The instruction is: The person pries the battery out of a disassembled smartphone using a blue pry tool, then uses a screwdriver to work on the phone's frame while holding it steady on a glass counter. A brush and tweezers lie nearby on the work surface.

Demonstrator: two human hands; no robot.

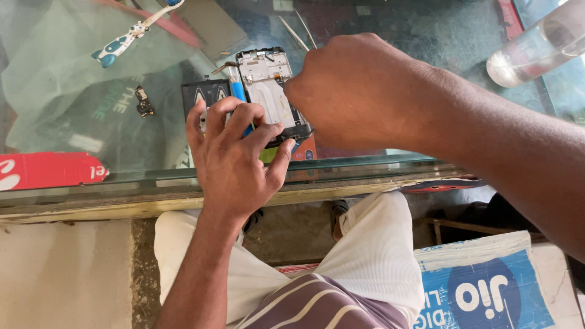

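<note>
On the glass worktop [73, 122], with the opened phone [266, 85] as landmark, a blue-and-white tool [125, 39] lies well to the upper left of the phone and a small loose part [144, 102] lies to its left, both apart from it. The left hand [234, 161] grips the phone's lower end, fingers curled over it, with a black battery [204, 94] just left of the phone and a blue-handled tool [236, 90] along its left edge. The right hand [356, 91] is clenched just right of the phone, what it grasps hidden, and a clear bottle [539, 45] lies far right of the phone.
</note>
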